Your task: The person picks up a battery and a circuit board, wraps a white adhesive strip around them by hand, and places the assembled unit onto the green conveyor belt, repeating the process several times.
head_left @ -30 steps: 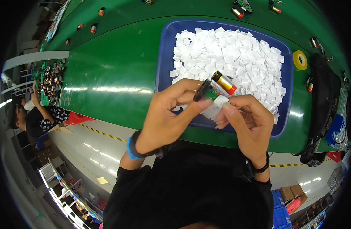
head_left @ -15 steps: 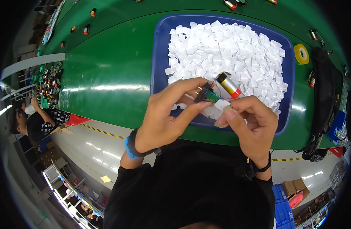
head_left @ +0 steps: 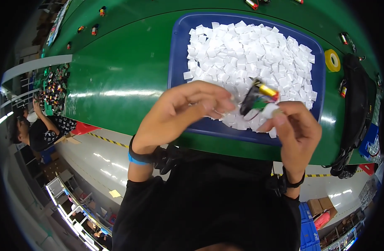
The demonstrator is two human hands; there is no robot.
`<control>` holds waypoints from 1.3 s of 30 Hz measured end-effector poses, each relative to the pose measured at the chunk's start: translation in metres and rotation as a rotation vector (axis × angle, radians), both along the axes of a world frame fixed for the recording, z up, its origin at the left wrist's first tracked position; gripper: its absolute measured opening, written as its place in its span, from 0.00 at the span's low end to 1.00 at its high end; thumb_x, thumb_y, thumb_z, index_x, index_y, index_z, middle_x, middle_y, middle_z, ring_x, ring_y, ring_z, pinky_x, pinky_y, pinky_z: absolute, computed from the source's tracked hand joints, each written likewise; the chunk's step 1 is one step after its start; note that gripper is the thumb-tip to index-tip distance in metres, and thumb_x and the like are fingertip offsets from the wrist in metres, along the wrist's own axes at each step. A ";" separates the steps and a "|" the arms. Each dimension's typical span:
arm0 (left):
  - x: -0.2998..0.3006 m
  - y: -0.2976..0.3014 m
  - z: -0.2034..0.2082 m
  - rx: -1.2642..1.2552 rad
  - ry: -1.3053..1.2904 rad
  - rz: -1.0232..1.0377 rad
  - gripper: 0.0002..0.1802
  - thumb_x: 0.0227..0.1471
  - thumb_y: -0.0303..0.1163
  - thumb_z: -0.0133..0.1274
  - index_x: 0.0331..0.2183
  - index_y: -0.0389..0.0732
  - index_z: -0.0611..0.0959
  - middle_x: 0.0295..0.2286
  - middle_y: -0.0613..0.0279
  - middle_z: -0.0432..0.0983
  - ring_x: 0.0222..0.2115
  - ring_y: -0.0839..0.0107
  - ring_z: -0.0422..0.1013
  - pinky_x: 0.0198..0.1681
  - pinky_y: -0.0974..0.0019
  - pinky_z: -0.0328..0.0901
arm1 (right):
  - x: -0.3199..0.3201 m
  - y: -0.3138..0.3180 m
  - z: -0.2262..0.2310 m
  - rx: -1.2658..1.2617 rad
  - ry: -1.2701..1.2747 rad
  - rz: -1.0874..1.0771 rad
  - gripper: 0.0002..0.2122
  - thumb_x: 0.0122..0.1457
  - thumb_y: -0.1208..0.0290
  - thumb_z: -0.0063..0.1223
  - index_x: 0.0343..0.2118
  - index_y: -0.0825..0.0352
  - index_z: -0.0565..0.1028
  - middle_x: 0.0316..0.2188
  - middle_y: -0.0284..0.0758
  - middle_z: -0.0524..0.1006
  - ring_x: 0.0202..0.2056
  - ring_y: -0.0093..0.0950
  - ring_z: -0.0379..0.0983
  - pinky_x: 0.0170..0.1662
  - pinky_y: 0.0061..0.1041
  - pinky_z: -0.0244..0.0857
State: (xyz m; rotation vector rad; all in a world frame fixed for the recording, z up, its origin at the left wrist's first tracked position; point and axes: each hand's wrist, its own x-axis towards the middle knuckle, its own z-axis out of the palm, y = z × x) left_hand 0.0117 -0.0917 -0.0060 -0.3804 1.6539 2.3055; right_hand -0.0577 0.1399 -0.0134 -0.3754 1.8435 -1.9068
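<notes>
The right hand's (head_left: 300, 131) fingers pinch a white piece (head_left: 269, 111) on a motion-blurred battery assembly (head_left: 262, 100), holding it above the white squares (head_left: 246, 60) that fill a blue tray (head_left: 178, 58). The left hand (head_left: 171, 115) is released, its fingers loosely curled just beside the assembly. On the green counter (head_left: 116, 73), a yellow tape roll (head_left: 328, 58) lies right of the tray.

Around the blue tray (head_left: 178, 54), wide passage is offered at 9 o'clock over green tabletop (head_left: 112, 75); at 3, the way is blocked by a tape roll (head_left: 328, 61) and a black bag (head_left: 356, 104). Access is obstructed at 8 by the left hand (head_left: 183, 111) and between 4 and 5 by the right hand (head_left: 298, 131) with its battery assembly (head_left: 261, 100), only a narrow gap being offered between.
</notes>
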 end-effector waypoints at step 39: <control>-0.008 0.014 0.002 0.046 -0.051 -0.133 0.12 0.59 0.30 0.57 0.43 0.34 0.80 0.33 0.64 0.76 0.30 0.80 0.71 0.27 0.76 0.67 | -0.005 -0.002 0.008 0.374 1.244 0.094 0.14 0.42 0.84 0.67 0.34 0.72 0.76 0.34 0.37 0.80 0.32 0.32 0.77 0.36 0.25 0.72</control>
